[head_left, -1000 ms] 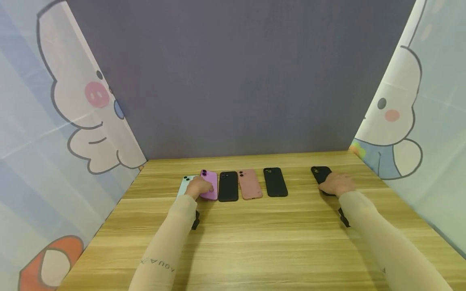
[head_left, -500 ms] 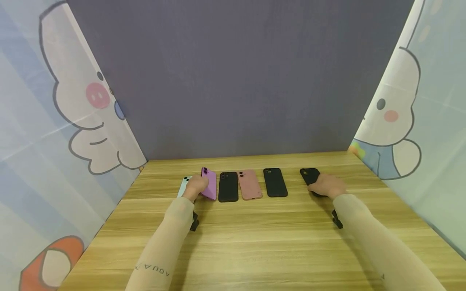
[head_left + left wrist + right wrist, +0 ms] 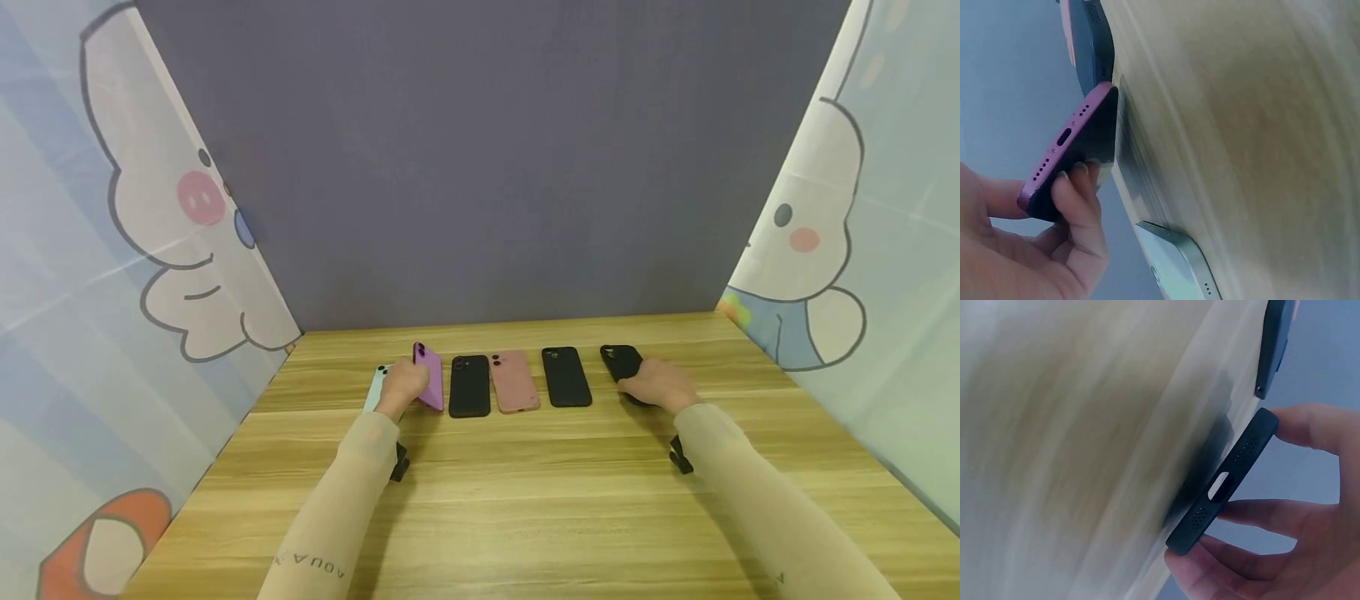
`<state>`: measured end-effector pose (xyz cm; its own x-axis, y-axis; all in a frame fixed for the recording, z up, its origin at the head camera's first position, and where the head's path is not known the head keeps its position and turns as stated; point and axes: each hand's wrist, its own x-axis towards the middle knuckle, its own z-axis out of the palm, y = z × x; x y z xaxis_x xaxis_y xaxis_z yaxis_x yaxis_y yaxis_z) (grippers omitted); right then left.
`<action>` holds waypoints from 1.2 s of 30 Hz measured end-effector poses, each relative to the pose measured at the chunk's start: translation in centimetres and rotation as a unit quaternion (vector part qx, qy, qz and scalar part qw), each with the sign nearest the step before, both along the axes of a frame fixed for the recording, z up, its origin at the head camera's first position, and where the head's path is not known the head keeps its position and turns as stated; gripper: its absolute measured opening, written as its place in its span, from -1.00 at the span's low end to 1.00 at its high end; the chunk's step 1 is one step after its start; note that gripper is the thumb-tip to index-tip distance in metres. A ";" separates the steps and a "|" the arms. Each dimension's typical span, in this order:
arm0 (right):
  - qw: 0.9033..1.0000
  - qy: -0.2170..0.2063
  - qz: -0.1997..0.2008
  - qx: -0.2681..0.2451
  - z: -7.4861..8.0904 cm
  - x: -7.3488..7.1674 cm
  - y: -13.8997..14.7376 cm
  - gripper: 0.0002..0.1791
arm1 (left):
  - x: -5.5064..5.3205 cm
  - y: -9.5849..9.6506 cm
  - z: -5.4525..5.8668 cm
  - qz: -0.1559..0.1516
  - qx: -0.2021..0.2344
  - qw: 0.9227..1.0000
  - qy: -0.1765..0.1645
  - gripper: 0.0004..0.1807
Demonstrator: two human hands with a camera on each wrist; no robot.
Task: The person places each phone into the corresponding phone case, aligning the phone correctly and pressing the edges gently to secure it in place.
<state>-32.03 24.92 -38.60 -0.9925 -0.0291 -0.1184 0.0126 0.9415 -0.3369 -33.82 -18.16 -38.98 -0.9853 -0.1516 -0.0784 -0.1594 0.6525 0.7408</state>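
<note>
My left hand [image 3: 403, 385] grips a purple phone [image 3: 431, 379] by its left side. In the left wrist view the phone is tilted, with fingertips under its dark screen side and its far edge low by the table. My right hand [image 3: 662, 385] holds a black phone case [image 3: 621, 362] by its long edges, thumb on one side and fingers on the other. Pale light shows through the case's port cutout [image 3: 1218, 486] in the right wrist view. A dark shadow lies under it; whether it touches the table cannot be told.
A pale mint phone [image 3: 377, 385] lies partly behind my left hand. Between the hands lie a black phone or case [image 3: 470, 387], a pink one [image 3: 514, 382] and another black one [image 3: 567, 377], roughly in a row. A grey panel [image 3: 480, 167] rises behind the wooden table [image 3: 525, 500].
My right hand has moved left with the black case, closer to the row. My left hand has lifted the left side of the purple phone, which lay flat before, into a tilt.
</note>
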 end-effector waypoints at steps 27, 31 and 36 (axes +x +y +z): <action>0.997 0.032 -0.001 -0.064 0.6 0.2 -4.1 -0.18 | 0.8 1.3 1.2 0.018 0.052 0.994 0.097 -0.58; 0.996 0.033 0.000 -0.077 0.7 0.2 -4.8 -0.15 | 1.0 1.6 1.3 0.019 0.078 0.992 0.095 -0.53; 0.995 0.034 0.005 -0.097 0.9 0.4 -5.7 -0.13 | 1.3 2.1 1.3 0.018 0.103 0.990 0.092 -0.53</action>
